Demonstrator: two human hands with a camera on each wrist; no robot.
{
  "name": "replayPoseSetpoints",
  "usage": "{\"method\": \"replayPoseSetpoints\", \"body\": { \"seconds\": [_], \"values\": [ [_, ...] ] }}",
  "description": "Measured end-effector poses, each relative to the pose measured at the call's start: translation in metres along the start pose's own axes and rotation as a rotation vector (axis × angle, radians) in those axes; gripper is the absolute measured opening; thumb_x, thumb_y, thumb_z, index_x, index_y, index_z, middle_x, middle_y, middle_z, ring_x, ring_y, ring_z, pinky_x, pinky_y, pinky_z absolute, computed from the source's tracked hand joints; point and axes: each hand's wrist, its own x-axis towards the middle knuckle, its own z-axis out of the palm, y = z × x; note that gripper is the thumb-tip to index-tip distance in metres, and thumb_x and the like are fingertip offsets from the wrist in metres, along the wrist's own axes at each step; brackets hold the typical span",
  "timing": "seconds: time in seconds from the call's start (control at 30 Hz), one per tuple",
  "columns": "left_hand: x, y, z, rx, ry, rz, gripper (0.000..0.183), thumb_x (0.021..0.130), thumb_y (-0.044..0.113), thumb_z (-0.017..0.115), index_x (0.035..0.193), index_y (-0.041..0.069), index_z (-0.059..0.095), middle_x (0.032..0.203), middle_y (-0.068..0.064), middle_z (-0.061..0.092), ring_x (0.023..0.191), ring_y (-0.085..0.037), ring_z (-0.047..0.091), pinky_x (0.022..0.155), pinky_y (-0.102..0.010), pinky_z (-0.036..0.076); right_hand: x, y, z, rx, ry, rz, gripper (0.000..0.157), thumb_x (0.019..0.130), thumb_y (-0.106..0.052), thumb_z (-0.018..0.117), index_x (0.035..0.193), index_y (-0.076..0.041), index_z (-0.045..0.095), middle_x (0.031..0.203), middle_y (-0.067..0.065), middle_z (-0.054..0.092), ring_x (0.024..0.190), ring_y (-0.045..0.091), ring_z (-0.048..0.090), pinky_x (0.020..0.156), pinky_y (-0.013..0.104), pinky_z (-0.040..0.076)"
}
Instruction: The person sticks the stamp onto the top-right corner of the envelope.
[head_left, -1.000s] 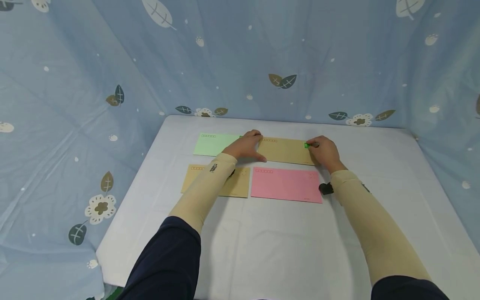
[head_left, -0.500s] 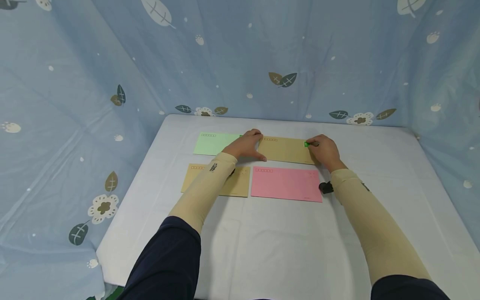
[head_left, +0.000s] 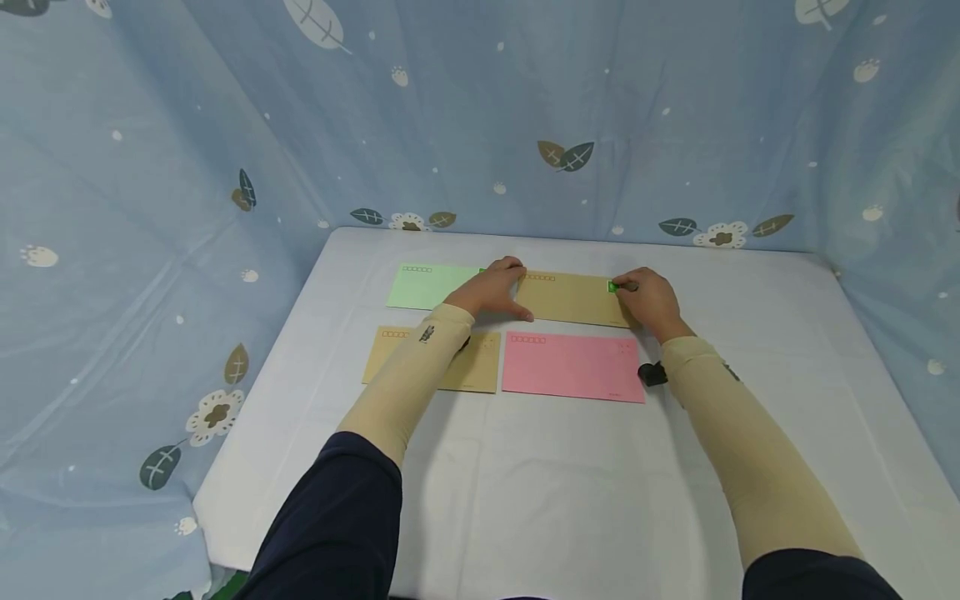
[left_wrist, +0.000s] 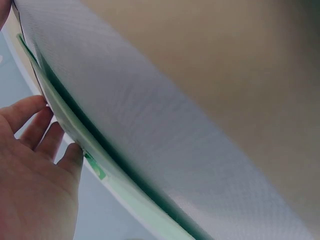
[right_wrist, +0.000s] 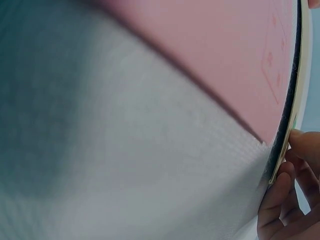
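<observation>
A long tan envelope (head_left: pixel 570 297) lies at the back of the table, with a small green stamp (head_left: pixel 612 287) at its upper right corner. My right hand (head_left: pixel 651 302) has its fingers curled, with its fingertips (right_wrist: pixel 296 136) pinching at the stamp's edge; they partly cover it. My left hand (head_left: pixel 491 287) rests at the envelope's left end with fingers spread and thumb apart. Under and beside that hand lies a light green envelope (head_left: pixel 423 287); its own green stamp (left_wrist: pixel 95 166) shows near the fingers in the left wrist view.
A pink envelope (head_left: pixel 572 367) lies in front of the tan one. To its left is a second tan envelope (head_left: pixel 472 371), partly hidden by the left forearm. The white table (head_left: pixel 555 483) meets a blue patterned curtain (head_left: pixel 480 117) at the back.
Both hands and the envelopes stay in place. Only the head view has shifted slightly.
</observation>
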Motion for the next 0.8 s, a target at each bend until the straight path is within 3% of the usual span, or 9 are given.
{"method": "replayPoseSetpoints", "body": {
  "seconds": [0.8],
  "values": [
    [-0.0054,0.0047,-0.002,-0.012,0.017,-0.003,0.107,0.079,0.062,0.08,0.16,0.01,0.032,0.164,-0.005,0.024,0.151,-0.021,0.023,0.12,-0.037,0.029,0.0029,0.0005,0.0011,-0.012,-0.008,0.025,0.028,0.1,-0.01,0.061,0.125,0.0,0.07,0.136,0.023,0.057,0.127,0.042,0.052,0.108,0.057,0.041]
  ]
}}
